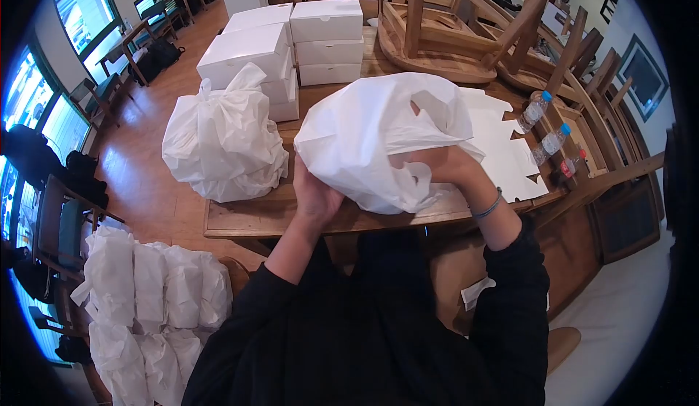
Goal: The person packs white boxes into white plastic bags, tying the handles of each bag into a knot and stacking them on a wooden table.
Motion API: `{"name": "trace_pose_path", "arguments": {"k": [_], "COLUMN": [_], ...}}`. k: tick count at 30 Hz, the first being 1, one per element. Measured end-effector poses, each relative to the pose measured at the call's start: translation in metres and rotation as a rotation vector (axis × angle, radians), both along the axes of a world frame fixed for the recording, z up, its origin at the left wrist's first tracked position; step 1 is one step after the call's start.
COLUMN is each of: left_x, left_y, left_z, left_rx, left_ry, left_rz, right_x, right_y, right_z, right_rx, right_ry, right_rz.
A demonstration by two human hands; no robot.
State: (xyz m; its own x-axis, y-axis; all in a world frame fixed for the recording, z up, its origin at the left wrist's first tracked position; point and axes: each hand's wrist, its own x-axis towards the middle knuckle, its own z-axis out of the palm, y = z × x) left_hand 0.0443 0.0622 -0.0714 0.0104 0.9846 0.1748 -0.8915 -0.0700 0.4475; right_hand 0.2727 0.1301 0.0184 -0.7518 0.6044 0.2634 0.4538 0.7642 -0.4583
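A white plastic bag [364,133], puffed out and with its handle loops loose, is at the middle of the wooden table [240,220]. My left hand [317,193] grips the bag low on its left side, the fingertips hidden behind the plastic. My right hand [442,163] reaches into the bag's opening from the right, and the bag covers its fingers. What the bag holds cannot be seen. Left of it stands a second white plastic bag [226,140], full and tied at the top. White card boxes [328,34] are stacked behind both bags.
Flat white card sheets [502,144] lie to the right, beside plastic bottles with blue caps [551,144] and one with a red cap [571,167]. Upturned wooden chairs [437,42] crowd the back right. Several filled white bags [153,282] stand in rows at the lower left.
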Motion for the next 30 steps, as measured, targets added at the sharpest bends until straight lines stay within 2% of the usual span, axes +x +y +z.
{"name": "trace_pose_path", "arguments": {"k": [3, 6, 8, 10, 11, 13, 14, 16, 19, 20, 22, 23, 26, 29, 30], "left_x": [-0.006, -0.001, -0.004, -0.009, -0.006, 0.004, 0.005, 0.005, -0.007, -0.008, -0.003, -0.004, -0.006, 0.021, 0.029], "left_y": [-0.001, 0.002, 0.004, 0.001, -0.003, -0.016, -0.018, -0.022, -0.017, -0.022, -0.046, -0.044, -0.041, -0.035, -0.023], "left_z": [-0.004, -0.014, -0.021, -0.027, -0.030, -0.018, -0.014, -0.008, -0.018, -0.018, 0.030, 0.036, 0.075, 0.115, 0.112], "left_rx": [-0.024, -0.045, -0.125, -0.161, -0.206, -0.298, -0.286, -0.262, 0.019, 0.138, 0.388, 0.566, 1.114, 0.813, 0.884], "left_ry": [0.095, 0.414, 0.359, 0.288, 0.314, 0.364, 0.384, 0.424, 1.119, 1.212, 1.378, 1.283, 1.327, 1.638, 1.684], "left_rz": [-0.130, -0.041, -0.090, -0.137, -0.038, 0.164, 0.167, 0.172, 0.657, 0.821, 1.151, 1.190, 0.613, 0.036, 0.068], "right_x": [-0.004, -0.017, -0.019, -0.025, -0.029, -0.037, -0.040, -0.032, -0.039, -0.042, -0.037, -0.034, -0.010, 0.022, 0.030], "right_y": [-0.008, -0.014, -0.012, -0.012, -0.011, -0.007, -0.006, -0.005, -0.009, -0.011, -0.017, -0.022, -0.031, -0.044, -0.042], "right_z": [0.029, 0.047, 0.040, 0.033, 0.029, 0.017, 0.012, 0.008, 0.015, 0.020, 0.023, 0.024, 0.030, 0.067, 0.067], "right_rx": [0.255, 0.336, 0.337, 0.090, -0.034, -0.090, -0.119, -0.121, -0.206, -0.247, -0.169, -0.133, -0.037, -0.068, -0.058], "right_ry": [-0.189, -0.402, -0.395, -0.427, -0.439, -0.568, -0.633, -0.524, -0.515, -0.537, -0.419, -0.362, -0.033, -0.201, -0.224], "right_rz": [0.001, -0.014, 0.041, 0.053, 0.060, -0.027, -0.069, -0.048, -0.077, -0.099, 0.002, 0.053, 0.161, -0.189, -0.343]}}
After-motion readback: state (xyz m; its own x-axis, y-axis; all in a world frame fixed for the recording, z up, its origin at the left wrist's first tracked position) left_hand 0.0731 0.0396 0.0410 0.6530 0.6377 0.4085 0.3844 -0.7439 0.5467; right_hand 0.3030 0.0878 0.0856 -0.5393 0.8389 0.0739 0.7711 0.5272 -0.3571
